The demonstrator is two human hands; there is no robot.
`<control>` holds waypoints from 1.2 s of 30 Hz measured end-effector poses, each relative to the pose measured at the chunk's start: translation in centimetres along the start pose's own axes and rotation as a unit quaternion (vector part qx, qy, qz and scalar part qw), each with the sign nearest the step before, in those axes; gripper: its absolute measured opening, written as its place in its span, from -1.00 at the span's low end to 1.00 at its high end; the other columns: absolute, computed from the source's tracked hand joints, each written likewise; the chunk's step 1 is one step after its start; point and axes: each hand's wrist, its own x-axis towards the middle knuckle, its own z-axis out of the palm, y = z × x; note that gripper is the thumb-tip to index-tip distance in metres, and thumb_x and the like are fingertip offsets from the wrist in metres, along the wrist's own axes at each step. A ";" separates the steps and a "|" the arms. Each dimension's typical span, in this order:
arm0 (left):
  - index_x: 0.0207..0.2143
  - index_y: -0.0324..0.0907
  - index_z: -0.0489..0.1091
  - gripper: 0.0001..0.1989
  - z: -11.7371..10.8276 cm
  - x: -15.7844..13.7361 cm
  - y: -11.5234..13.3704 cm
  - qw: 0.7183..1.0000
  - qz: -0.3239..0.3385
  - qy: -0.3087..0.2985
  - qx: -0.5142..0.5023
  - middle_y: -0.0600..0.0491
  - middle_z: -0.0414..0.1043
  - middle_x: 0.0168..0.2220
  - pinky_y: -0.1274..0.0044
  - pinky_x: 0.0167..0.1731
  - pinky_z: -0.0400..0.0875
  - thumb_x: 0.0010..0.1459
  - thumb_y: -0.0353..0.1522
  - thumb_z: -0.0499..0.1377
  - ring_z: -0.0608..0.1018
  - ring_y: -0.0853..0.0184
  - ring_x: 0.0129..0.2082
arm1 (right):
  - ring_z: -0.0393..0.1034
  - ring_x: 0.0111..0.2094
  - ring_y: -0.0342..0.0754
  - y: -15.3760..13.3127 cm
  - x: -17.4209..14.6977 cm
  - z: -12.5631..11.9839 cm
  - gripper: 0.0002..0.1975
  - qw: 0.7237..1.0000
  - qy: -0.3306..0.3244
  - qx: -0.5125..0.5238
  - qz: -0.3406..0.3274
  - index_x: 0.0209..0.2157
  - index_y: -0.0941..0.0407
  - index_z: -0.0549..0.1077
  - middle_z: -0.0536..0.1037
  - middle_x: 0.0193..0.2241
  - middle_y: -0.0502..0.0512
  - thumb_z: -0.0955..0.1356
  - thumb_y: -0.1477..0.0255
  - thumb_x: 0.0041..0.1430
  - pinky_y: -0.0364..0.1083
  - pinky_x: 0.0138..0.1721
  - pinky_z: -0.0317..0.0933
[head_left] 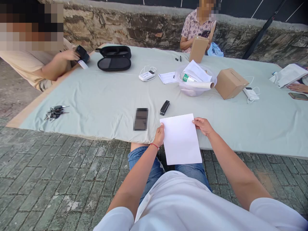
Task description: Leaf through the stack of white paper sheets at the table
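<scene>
- Left hand (159,136): pinched the white paper sheet (181,141) near its upper left corner.
- Right hand (203,126): gripped its upper right edge.
- Black stapler (165,107): lay just beyond.

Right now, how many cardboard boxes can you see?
2: one cardboard box stands before the person across the table; the other box sits right of the plastic bowl. More could be hidden.

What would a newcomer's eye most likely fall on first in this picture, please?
Probably the blank white sheet of paper, held near its upper corners by the left grip and the right grip over the near edge of the cloth-covered table. Next might come the translucent plastic bowl stuffed with papers, farther back, and the open black case at back left.
</scene>
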 end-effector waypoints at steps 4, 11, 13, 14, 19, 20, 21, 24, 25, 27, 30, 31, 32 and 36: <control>-0.64 -0.13 0.15 -0.34 0.1 -0.1 0.1 0.999 0.022 -0.011 0.023 0.16 0.03 -0.62 0.51 -0.60 0.08 -0.06 0.29 0.06 0.15 0.44 -0.61 | 0.47 -0.35 -0.05 0.6 -0.1 0.3 -0.63 1.000 0.015 -0.020 -0.010 -0.37 0.08 0.58 0.61 -0.38 0.01 0.56 0.14 -0.18 -0.09 -0.32 0.37; -0.65 -0.12 0.15 -0.35 0.2 -0.3 0.3 1.000 0.018 0.004 0.020 0.16 0.04 -0.64 0.51 -0.61 0.12 -0.04 0.27 0.08 0.20 0.43 -0.62 | 0.48 -0.35 -0.04 1.1 -0.1 0.8 -0.62 1.000 0.020 0.003 -0.011 -0.33 0.08 0.61 0.62 -0.37 0.02 0.55 0.13 -0.15 -0.08 -0.31 0.36; -0.65 -0.12 0.14 -0.36 0.1 -0.3 0.3 0.999 0.017 0.012 0.028 0.16 0.06 -0.65 0.51 -0.61 0.14 -0.02 0.26 0.08 0.21 0.42 -0.62 | 0.48 -0.35 -0.03 1.3 -0.1 0.8 -0.60 1.000 0.025 0.003 -0.016 -0.31 0.08 0.61 0.63 -0.36 0.03 0.54 0.12 -0.14 -0.08 -0.31 0.35; -0.65 -0.12 0.15 -0.37 0.1 -0.3 0.3 0.999 0.017 0.016 0.030 0.15 0.08 -0.65 0.51 -0.61 0.16 0.00 0.24 0.09 0.23 0.42 -0.62 | 0.48 -0.36 -0.03 1.4 -0.1 0.8 -0.60 0.999 0.028 0.001 -0.019 -0.30 0.08 0.62 0.63 -0.36 0.03 0.54 0.11 -0.14 -0.08 -0.31 0.35; -0.37 -0.19 0.45 -0.46 0.0 -0.1 0.1 0.999 0.009 -0.043 0.000 0.01 0.43 -0.50 0.45 -0.43 0.40 0.05 0.13 0.19 0.50 0.25 -0.46 | 0.47 -0.34 -0.03 1.6 -0.2 0.9 -0.60 0.999 0.031 0.002 -0.031 -0.28 0.07 0.62 0.62 -0.36 0.01 0.52 0.10 -0.10 -0.05 -0.24 0.36; -0.29 -0.21 0.47 -0.45 0.0 0.0 0.0 0.998 0.008 -0.061 -0.007 -0.02 0.49 -0.44 0.44 -0.39 0.43 0.05 0.12 0.21 0.54 0.22 -0.41 | 0.47 -0.33 -0.03 1.6 -0.3 0.9 -0.60 0.999 0.030 0.004 -0.032 -0.28 0.07 0.62 0.62 -0.36 0.01 0.52 0.10 -0.09 -0.04 -0.24 0.36; -0.24 -0.23 0.48 -0.43 0.0 0.0 -0.1 0.997 0.007 -0.075 -0.010 -0.05 0.52 -0.40 0.42 -0.37 0.45 0.04 0.11 0.22 0.56 0.19 -0.38 | 0.47 -0.33 -0.03 1.5 -0.3 0.9 -0.61 0.999 0.029 0.007 -0.033 -0.28 0.07 0.62 0.62 -0.36 0.02 0.52 0.10 -0.09 -0.04 -0.24 0.36; -0.20 -0.25 0.47 -0.38 0.0 0.1 -0.2 0.996 0.011 -0.083 -0.010 -0.08 0.55 -0.37 0.42 -0.36 0.47 0.03 0.13 0.21 0.58 0.17 -0.36 | 0.47 -0.32 -0.02 1.5 -0.5 1.0 -0.60 0.999 0.027 0.007 -0.033 -0.29 0.07 0.61 0.61 -0.35 0.02 0.51 0.09 -0.08 -0.05 -0.25 0.35; -0.20 -0.26 0.47 -0.38 0.0 0.1 -0.2 0.996 0.013 -0.083 -0.010 -0.08 0.55 -0.37 0.42 -0.36 0.48 0.03 0.13 0.21 0.59 0.17 -0.35 | 0.46 -0.32 -0.02 1.4 -0.6 1.0 -0.60 0.999 0.029 0.003 -0.033 -0.29 0.08 0.61 0.61 -0.35 0.02 0.51 0.08 -0.09 -0.06 -0.26 0.35; -0.20 -0.25 0.47 -0.38 0.0 0.1 -0.2 0.996 0.014 -0.084 -0.012 -0.07 0.55 -0.37 0.42 -0.36 0.48 0.03 0.13 0.21 0.59 0.16 -0.35 | 0.46 -0.31 -0.01 1.4 -0.6 1.1 -0.57 0.999 0.036 -0.004 -0.031 -0.29 0.08 0.61 0.61 -0.35 0.03 0.51 0.06 -0.10 -0.05 -0.26 0.35; -0.24 -0.24 0.47 -0.39 0.0 0.0 0.0 0.998 0.003 -0.069 -0.013 -0.07 0.54 -0.40 0.43 -0.36 0.46 0.04 0.14 0.19 0.58 0.16 -0.35 | 0.47 -0.31 -0.01 1.4 -0.6 1.1 -0.56 0.999 0.038 -0.003 -0.030 -0.28 0.08 0.61 0.62 -0.34 0.04 0.51 0.06 -0.11 -0.05 -0.26 0.35; -0.27 -0.23 0.47 -0.41 0.0 0.0 0.1 0.999 -0.005 -0.052 -0.009 -0.07 0.53 -0.41 0.43 -0.37 0.46 0.05 0.14 0.19 0.57 0.17 -0.36 | 0.47 -0.31 -0.02 1.3 -0.7 1.1 -0.57 0.999 0.036 0.001 -0.031 -0.28 0.08 0.60 0.62 -0.34 0.03 0.51 0.06 -0.10 -0.06 -0.26 0.35; -0.30 -0.23 0.46 -0.42 0.0 -0.1 0.2 0.999 -0.015 -0.031 -0.003 -0.07 0.52 -0.42 0.43 -0.37 0.45 0.05 0.14 0.19 0.57 0.18 -0.36 | 0.47 -0.31 -0.02 1.2 -0.8 1.2 -0.58 0.999 0.034 0.005 -0.031 -0.29 0.08 0.60 0.62 -0.34 0.03 0.51 0.06 -0.10 -0.06 -0.26 0.35; -0.31 -0.23 0.44 -0.43 0.0 -0.1 0.2 0.999 -0.036 -0.011 -0.015 -0.08 0.51 -0.35 0.43 -0.32 0.45 0.05 0.13 0.19 0.56 0.20 -0.32 | 0.50 -0.29 0.00 0.7 -1.4 1.8 -0.57 0.999 0.026 0.018 -0.028 -0.28 0.07 0.59 0.63 -0.33 0.04 0.48 0.03 -0.06 -0.05 -0.24 0.38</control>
